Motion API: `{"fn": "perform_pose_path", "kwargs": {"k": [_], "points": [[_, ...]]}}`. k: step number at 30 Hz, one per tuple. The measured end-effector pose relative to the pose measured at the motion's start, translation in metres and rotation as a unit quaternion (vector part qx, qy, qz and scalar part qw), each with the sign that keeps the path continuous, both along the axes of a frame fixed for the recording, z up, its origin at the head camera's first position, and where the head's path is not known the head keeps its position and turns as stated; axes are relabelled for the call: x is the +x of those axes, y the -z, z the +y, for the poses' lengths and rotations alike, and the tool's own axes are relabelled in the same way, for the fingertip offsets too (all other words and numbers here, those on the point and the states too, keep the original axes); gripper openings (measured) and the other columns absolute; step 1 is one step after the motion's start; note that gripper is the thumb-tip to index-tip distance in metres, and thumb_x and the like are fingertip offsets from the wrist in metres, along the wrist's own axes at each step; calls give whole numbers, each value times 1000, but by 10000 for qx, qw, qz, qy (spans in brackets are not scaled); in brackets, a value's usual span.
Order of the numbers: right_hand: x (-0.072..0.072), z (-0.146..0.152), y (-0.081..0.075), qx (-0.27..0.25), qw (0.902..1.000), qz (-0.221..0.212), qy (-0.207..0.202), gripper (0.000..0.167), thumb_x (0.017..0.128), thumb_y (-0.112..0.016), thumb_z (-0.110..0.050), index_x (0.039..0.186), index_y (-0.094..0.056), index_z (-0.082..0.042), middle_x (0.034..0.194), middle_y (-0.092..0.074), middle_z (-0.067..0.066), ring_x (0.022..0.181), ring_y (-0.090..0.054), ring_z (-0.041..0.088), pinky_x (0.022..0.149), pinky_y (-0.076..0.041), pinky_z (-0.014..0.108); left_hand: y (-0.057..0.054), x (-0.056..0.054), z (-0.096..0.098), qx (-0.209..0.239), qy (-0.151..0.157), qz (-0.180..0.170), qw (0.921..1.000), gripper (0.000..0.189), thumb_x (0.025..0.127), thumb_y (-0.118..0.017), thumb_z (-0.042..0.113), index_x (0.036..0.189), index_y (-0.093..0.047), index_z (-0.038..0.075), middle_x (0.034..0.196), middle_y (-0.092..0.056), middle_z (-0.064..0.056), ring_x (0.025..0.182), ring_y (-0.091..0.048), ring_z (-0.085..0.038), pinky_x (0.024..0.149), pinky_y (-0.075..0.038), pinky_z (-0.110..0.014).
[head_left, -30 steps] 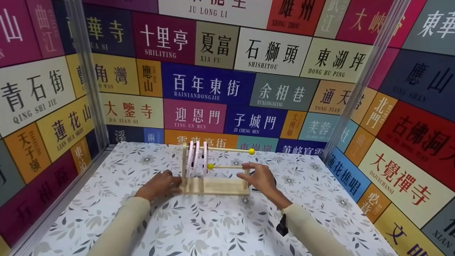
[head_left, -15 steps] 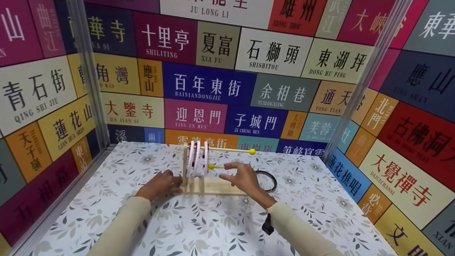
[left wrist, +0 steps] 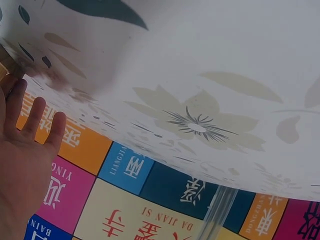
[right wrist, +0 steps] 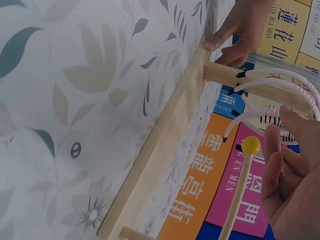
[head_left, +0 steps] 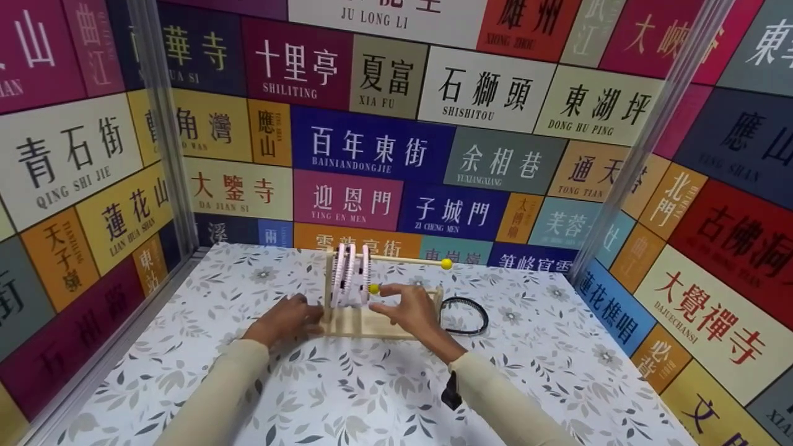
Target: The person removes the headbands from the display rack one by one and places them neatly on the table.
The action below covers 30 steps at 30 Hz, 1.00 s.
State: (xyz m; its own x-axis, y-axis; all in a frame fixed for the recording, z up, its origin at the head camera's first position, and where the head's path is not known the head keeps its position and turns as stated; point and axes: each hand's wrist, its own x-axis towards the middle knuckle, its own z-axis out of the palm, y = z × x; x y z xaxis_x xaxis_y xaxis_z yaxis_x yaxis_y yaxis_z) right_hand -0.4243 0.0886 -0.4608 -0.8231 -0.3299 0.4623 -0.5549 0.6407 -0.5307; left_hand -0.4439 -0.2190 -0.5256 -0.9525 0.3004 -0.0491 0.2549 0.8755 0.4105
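Observation:
A pale wooden rack [head_left: 381,327] stands on the table, with an upright at its left end and rods tipped with yellow balls. Several pink toothed headbands [head_left: 351,272] hang at its left side. My left hand [head_left: 286,319] holds the rack's left end; in the right wrist view that left hand [right wrist: 245,30] has its thumb on the base and fingers behind the upright. My right hand [head_left: 410,306] is over the base beside the lower yellow ball [head_left: 374,288], thumb and index finger apart. In the right wrist view its fingertips [right wrist: 284,111] overlap the nearest pink headband [right wrist: 245,116].
A black toothed hoop [head_left: 486,314] lies on the table just right of the rack. The upper rod [head_left: 412,261] sticks out rightward to its yellow ball [head_left: 446,264]. A flower-patterned cloth [head_left: 347,396] covers the table; sign-printed walls [head_left: 372,145] enclose it behind and on both sides.
My right hand has moved left along the lower rod, from the rack's right end to beside the pink headbands, uncovering the black hoop. My left hand stays at the rack's left end.

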Motion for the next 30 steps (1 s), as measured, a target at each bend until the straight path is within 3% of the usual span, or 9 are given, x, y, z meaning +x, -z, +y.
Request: {"fn": "perform_pose_path", "kwargs": {"k": [7,12,20,26,30], "points": [[-2,-11,2,-116,9998,-149,-20,46,86,-84,-45,117,-79,-12,109,-79,4,47,-66,15,41,-46,27,1,-1,0,-20,94,187,9998,46,92,-76,42,137,-67,38,149,-51,-18,131,-52,-42,106,-43,-69],[-2,-18,4,21,9997,-136,203,50,85,-82,-56,118,-80,-18,107,-79,-2,45,-61,4,42,-47,26,4,-4,1,81,-74,49,9999,48,91,-77,43,138,-66,40,146,-53,-14,129,-53,-38,106,-44,-67],[1,-25,4,113,9986,155,489,44,85,-81,-56,112,-82,-21,98,-80,-4,44,-58,-3,44,-48,25,4,0,1,248,-198,-15,9995,50,92,-76,44,140,-65,40,144,-53,-13,128,-53,-36,107,-44,-65],[2,-30,1,14,9987,199,462,36,88,-81,-50,111,-82,-22,94,-80,-4,43,-58,-3,41,-48,25,4,-1,-3,196,-64,104,9997,52,91,-78,43,141,-65,37,139,-55,-13,122,-56,-36,104,-47,-63],[2,-32,1,-63,9986,370,383,32,88,-83,-42,108,-83,-17,90,-80,1,41,-57,-1,39,-46,27,7,-4,-5,15,262,386,9989,52,91,-77,42,140,-66,30,130,-59,-13,114,-58,-32,99,-52,-57]]}}
